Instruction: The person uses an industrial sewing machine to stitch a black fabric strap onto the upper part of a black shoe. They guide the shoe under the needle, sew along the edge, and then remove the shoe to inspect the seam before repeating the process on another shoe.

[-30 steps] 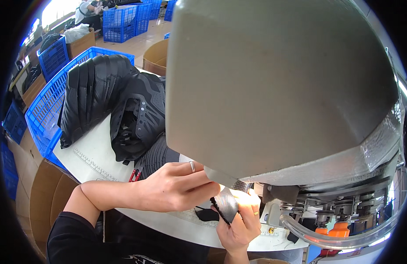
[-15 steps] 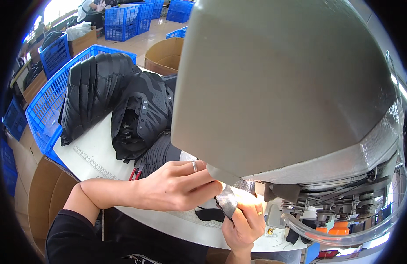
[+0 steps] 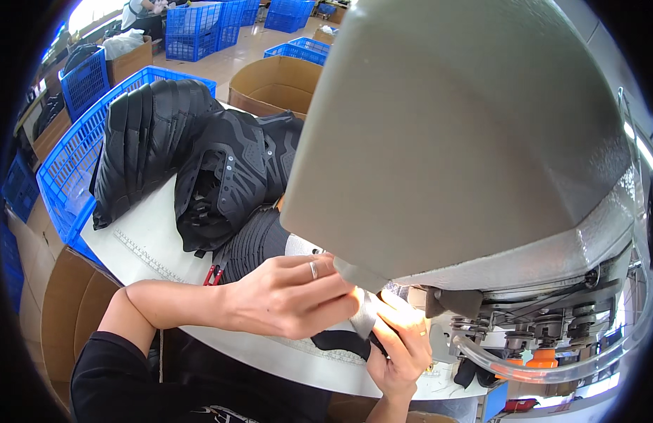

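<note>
Close under the grey head of a sewing machine (image 3: 446, 155), both my hands hold a small silver-grey fabric piece (image 3: 364, 316) with a dark edge. My left hand (image 3: 291, 296), wearing a ring, is closed with its fingertips pinching the piece's left side. Thumb and fingers of my right hand (image 3: 403, 338) grip the other side, bent around it. The machine head hides the needle area and some fingertips. A black curved strip (image 3: 340, 341) lies on the white table (image 3: 291, 359) below the piece. Red-handled snips (image 3: 213, 275) rest beside my left wrist.
Stacked black shoe uppers (image 3: 147, 144) and grey ribbed pieces (image 3: 252, 243) lie at the table's left. Past them stand a blue crate (image 3: 62, 169) and a round cardboard bin (image 3: 270, 84). A clear curved tube (image 3: 552, 381) and thread guides sit at right. Another person (image 3: 135, 15) is far off.
My right hand and the fabric piece have shifted slightly right, and the piece is turned a little. The left hand stays nearly in place. The whole view has shifted slightly.
</note>
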The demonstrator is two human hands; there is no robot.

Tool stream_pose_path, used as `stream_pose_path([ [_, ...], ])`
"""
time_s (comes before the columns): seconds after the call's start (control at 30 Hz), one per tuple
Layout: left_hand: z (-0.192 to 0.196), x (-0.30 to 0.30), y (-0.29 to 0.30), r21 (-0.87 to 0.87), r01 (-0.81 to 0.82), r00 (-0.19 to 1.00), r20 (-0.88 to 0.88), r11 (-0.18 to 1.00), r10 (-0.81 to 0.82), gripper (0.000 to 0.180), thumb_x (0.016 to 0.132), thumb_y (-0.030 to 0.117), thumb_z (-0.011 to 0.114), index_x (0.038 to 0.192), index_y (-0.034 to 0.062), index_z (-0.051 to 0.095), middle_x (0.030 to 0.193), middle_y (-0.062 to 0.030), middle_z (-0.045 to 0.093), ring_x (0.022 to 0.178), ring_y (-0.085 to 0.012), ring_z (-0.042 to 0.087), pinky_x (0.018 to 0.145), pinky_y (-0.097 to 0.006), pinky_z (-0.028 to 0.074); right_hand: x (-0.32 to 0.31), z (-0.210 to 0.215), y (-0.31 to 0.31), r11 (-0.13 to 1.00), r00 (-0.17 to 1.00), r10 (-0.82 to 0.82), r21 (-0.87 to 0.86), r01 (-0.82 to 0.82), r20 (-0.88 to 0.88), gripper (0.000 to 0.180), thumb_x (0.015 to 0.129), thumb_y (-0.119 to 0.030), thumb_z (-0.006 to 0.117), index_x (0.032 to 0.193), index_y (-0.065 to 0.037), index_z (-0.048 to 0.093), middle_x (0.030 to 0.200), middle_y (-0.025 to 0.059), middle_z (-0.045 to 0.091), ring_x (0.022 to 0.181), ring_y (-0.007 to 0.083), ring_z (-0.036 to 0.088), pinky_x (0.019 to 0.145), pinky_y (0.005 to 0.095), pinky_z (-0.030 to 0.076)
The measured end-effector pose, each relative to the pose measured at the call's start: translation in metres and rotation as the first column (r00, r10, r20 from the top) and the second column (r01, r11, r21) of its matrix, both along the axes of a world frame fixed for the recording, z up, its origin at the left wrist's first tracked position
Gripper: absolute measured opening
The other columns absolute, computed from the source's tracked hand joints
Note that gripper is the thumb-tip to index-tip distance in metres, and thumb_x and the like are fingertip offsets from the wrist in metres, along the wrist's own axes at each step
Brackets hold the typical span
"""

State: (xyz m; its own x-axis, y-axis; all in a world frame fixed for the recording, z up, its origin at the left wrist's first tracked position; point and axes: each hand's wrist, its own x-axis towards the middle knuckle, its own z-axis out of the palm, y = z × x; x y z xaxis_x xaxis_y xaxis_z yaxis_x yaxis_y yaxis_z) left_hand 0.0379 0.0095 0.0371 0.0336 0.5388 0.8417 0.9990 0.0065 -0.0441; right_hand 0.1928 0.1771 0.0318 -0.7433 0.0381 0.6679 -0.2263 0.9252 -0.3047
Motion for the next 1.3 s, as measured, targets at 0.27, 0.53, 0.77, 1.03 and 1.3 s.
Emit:
stream_pose_path([
  [0.27,-0.001,-0.003,-0.001,0.009,0.017,0.996,0.09,1.0,-0.017,0.028,0.068,0.006,0.072,0.095,0.0024,0.064,0.094,-0.0075,0.062,0.07,-0.0166,0.066,0.053,-0.028,0.052,-0.003,0.006,0.004,0.956,0.997,-0.007,0.291,0.029,-0.074,0.023,0.062,0.002,0.07,0.084,-0.004,0.071,0.09,0.0068,0.07,0.088,0.0243,0.067,0.07,0.0395,0.043],
  [0.53,-0.003,0.001,0.001,0.001,-0.012,1.0,0.018,1.0,0.012,0.03,0.069,0.005,0.07,0.097,0.0014,0.063,0.094,-0.0072,0.06,0.079,-0.0173,0.068,0.056,-0.027,0.054,-0.004,0.014,0.003,0.936,0.998,-0.016,0.35,0.037,-0.062,0.021,0.065,0.001,0.069,0.084,-0.006,0.071,0.091,0.0042,0.072,0.085,0.021,0.066,0.072,0.0399,0.039],
  [0.77,-0.006,0.001,-0.003,-0.044,-0.033,0.999,0.036,0.998,0.035,0.029,0.07,0.005,0.071,0.098,0.0012,0.063,0.097,-0.0076,0.06,0.08,-0.0168,0.067,0.057,-0.026,0.055,-0.004,0.012,0.004,0.935,0.997,-0.049,0.347,0.066,-0.059,0.019,0.065,0.0,0.068,0.083,-0.006,0.072,0.091,0.0048,0.072,0.08,0.0203,0.064,0.07,0.0395,0.037],
  [1.03,-0.008,0.002,0.002,0.039,-0.038,0.999,-0.001,0.999,0.038,0.028,0.067,0.005,0.072,0.094,0.0014,0.064,0.1,-0.0081,0.061,0.075,-0.0152,0.064,0.056,-0.026,0.054,-0.004,0.01,0.0,0.936,0.996,-0.062,0.344,0.08,-0.063,0.02,0.063,0.001,0.069,0.082,-0.004,0.071,0.092,0.0064,0.073,0.086,0.0224,0.068,0.074,0.0399,0.04],
  [1.3,-0.006,-0.001,0.004,0.058,-0.031,0.999,-0.028,0.998,0.033,0.027,0.065,0.006,0.072,0.091,0.0021,0.065,0.1,-0.0069,0.061,0.076,-0.0151,0.064,0.059,-0.027,0.054,-0.005,0.01,-0.003,0.934,0.996,-0.079,0.344,0.091,-0.049,0.021,0.063,0.002,0.069,0.084,-0.003,0.071,0.095,0.0075,0.072,0.088,0.0236,0.067,0.077,0.0435,0.042],
])
